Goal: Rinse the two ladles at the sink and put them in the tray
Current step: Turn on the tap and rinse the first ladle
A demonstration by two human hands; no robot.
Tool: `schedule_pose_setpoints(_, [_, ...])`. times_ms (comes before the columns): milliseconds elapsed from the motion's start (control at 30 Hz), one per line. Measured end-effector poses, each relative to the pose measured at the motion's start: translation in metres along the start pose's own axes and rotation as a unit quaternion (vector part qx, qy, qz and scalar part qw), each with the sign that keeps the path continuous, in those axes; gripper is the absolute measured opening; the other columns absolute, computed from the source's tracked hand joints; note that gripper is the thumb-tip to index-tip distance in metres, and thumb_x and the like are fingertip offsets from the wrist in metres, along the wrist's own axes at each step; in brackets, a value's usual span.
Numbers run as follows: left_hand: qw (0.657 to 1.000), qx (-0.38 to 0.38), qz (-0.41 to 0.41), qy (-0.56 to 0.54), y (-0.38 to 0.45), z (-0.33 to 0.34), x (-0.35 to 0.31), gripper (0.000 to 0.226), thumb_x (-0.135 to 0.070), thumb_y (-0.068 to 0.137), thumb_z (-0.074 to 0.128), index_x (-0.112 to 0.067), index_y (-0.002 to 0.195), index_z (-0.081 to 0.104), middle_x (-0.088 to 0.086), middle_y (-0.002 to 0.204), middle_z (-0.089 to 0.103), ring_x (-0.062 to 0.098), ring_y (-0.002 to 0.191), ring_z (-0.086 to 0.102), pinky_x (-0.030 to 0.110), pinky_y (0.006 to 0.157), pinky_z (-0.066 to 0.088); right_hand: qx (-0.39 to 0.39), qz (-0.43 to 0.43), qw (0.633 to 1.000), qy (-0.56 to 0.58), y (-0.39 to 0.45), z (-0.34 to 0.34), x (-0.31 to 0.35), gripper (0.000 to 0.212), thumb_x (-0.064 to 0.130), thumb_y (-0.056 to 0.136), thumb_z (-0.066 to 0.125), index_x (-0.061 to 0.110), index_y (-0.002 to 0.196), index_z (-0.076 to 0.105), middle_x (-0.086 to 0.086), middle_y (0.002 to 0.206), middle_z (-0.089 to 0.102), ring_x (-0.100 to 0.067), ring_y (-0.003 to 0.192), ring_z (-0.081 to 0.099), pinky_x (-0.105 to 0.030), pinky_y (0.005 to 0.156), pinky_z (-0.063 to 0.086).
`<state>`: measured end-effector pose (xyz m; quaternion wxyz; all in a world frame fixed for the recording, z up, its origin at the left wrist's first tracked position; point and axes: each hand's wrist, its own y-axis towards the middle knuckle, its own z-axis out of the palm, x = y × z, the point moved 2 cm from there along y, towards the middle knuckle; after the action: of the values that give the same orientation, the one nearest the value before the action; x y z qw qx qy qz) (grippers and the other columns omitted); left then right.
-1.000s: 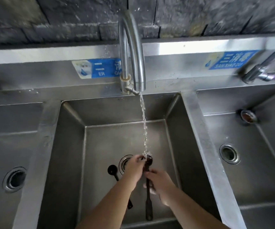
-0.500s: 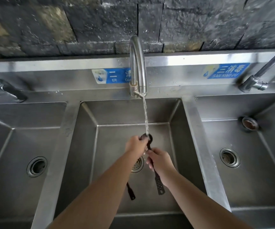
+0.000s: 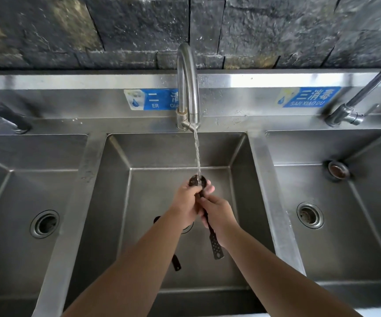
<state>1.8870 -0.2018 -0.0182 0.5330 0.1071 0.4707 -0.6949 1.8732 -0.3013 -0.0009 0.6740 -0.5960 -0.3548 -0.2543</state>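
Observation:
A black ladle (image 3: 217, 245) is held over the middle sink basin (image 3: 121, 202), its bowl up under the water stream from the tap (image 3: 188, 88). My right hand (image 3: 219, 213) grips its handle below the bowl. My left hand (image 3: 188, 200) wraps the bowl's underside, fingers curled round it. The perforated handle end hangs down below my right hand. A second black ladle (image 3: 175, 263) lies on the basin floor, mostly hidden by my left forearm; only its handle end and a bit of its bowl show. No tray is in view.
Steel basins flank the middle one, the left basin (image 3: 13, 225) and the right basin (image 3: 345, 225), each with a drain. A second tap (image 3: 354, 108) stands at the right and another tap (image 3: 4, 115) at the far left. A dark stone wall rises behind.
Both hands raised the ladle from near the basin floor up toward the tap. The view pulled back and now takes in all three basins. The second ladle stayed on the floor.

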Motion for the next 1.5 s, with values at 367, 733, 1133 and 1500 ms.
schedule_pose_setpoints(367, [0.995,-0.023,0.037,0.086,-0.015,0.006,-0.028,0.022,-0.012,0.098,0.049,-0.010,0.086,0.068,0.003,0.058,0.048,0.011,0.044,0.040,0.025,0.044,0.036,0.060,-0.066,0.994,0.063,0.016,0.007,0.028,0.020,0.014,0.096,0.060,0.013,0.083,0.076,-0.002,0.060,0.057,-0.010,0.051,0.051,-0.023,0.051,0.045])
schedule_pose_setpoints(733, [0.991,-0.014,0.087,0.101,-0.007,0.027,-0.085,0.026,-0.003,0.100,0.041,-0.008,0.093,0.065,0.005,0.070,0.063,0.007,0.045,0.052,0.018,0.040,0.037,0.108,-0.056,0.982,0.146,0.034,0.026,0.086,0.018,0.006,0.095,0.053,0.002,0.091,0.070,-0.016,0.071,0.066,-0.021,0.056,0.062,-0.027,0.050,0.049])
schedule_pose_setpoints(1133, [0.990,-0.020,0.116,0.081,0.005,0.033,-0.122,0.033,-0.012,0.102,0.043,-0.014,0.085,0.071,0.006,0.072,0.073,0.015,0.049,0.064,0.019,0.042,0.045,0.152,-0.053,0.973,0.168,0.038,0.040,0.122,0.029,0.023,0.100,0.049,0.002,0.096,0.068,-0.013,0.077,0.072,-0.022,0.062,0.068,-0.023,0.052,0.052])
schedule_pose_setpoints(1500, [0.997,-0.034,0.057,0.044,0.010,0.029,-0.097,0.040,-0.015,0.099,0.048,-0.016,0.072,0.076,0.002,0.077,0.074,0.018,0.064,0.057,0.028,0.053,0.035,0.156,-0.059,0.970,0.179,0.029,0.027,0.100,0.019,0.003,0.098,0.050,0.002,0.099,0.068,-0.016,0.079,0.067,-0.020,0.060,0.062,-0.025,0.050,0.048])
